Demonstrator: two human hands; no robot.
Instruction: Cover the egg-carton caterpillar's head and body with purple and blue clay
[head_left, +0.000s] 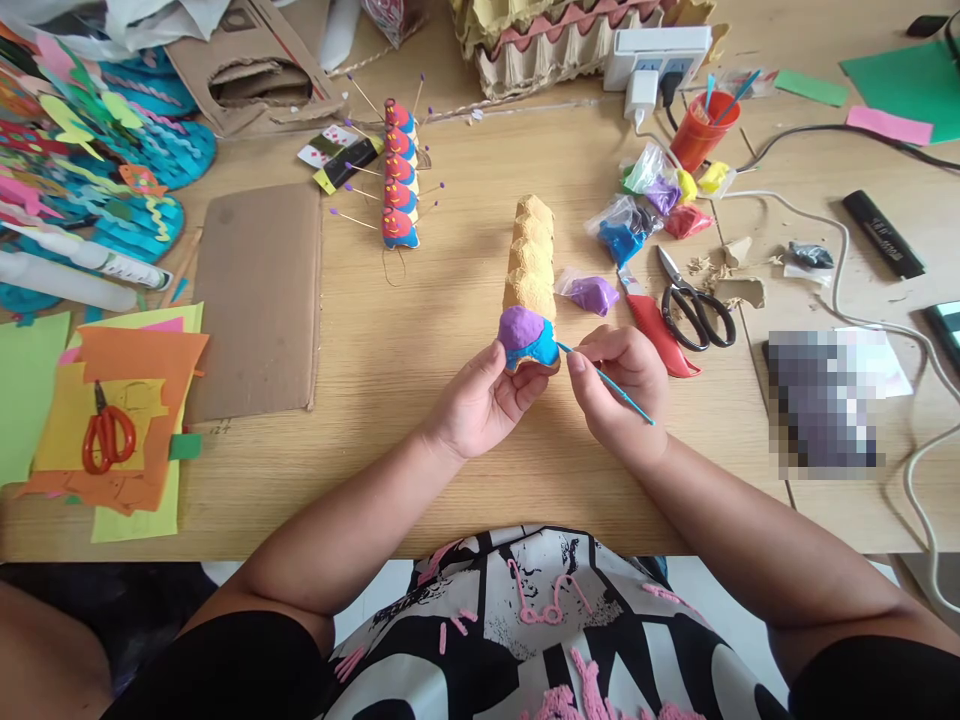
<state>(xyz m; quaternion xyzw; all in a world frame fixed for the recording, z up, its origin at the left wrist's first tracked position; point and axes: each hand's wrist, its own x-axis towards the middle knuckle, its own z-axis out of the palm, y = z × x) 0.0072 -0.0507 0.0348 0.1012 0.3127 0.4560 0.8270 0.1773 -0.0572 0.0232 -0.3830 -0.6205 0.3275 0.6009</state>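
Note:
A bumpy yellow egg-carton strip [531, 250] points away from me, its near bump covered with purple clay [521, 327] above a band of blue clay [527, 350]. My left hand [480, 400] grips the strip's near end, thumb at the purple clay and fingers underneath. Pinched in my right hand [622, 385] is a thin blue tool [628, 402], its tip at the right edge of the blue clay. Behind and to the left lies a finished-looking red and blue strip [400, 180] with smiling faces and purple-tipped sticks.
Bagged purple clay [592, 294], black-handled scissors [694, 305] and a red tool [660, 330] lie right of the strip. A red cup [703, 130] and power strip [660, 55] stand behind. Cardboard [255, 300], coloured paper [142, 400] and orange scissors [109, 435] are at left.

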